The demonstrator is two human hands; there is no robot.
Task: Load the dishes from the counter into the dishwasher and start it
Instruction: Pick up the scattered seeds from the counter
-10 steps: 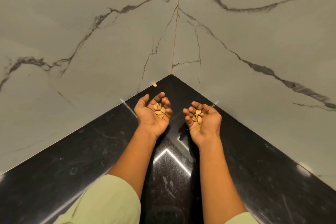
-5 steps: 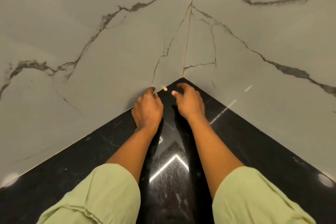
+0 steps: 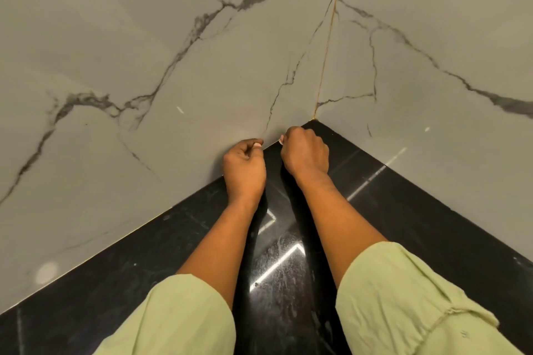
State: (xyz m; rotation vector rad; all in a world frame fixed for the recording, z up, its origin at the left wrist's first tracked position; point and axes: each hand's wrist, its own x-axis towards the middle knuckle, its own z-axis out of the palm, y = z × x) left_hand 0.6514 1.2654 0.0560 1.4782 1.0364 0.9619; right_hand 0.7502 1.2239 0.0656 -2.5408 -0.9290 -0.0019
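Here's the counter (image 3: 86,297), and it's a looker: black stone, polished to a mirror, faint pale flecks and veins across it, with bright strips of reflected light (image 3: 277,265) forming an angle between the two forearms. It fills the bottom of the frame as a wedge and narrows to a point at the far corner, where two grey marble walls meet, the left wall (image 3: 144,66) and the right wall (image 3: 432,66), both streaked with dark veins and split by a thin golden seam (image 3: 328,52). Both hands are right up at that point. The left hand (image 3: 245,170) sits knuckles up where the counter's edge meets the left wall, fingers curled under in a clenched fist, thumb tucked across the front. The right hand (image 3: 307,153) is just beside it, closer to the corner, also clenched with the back of the hand facing the camera. The palms are turned away, so I cannot tell whether either fist has anything inside it. A pale speck shows at the right hand's fingertips, too small to make out. The pale green sleeves, left sleeve (image 3: 178,320) and right sleeve (image 3: 403,297), are cut off by the bottom edge.
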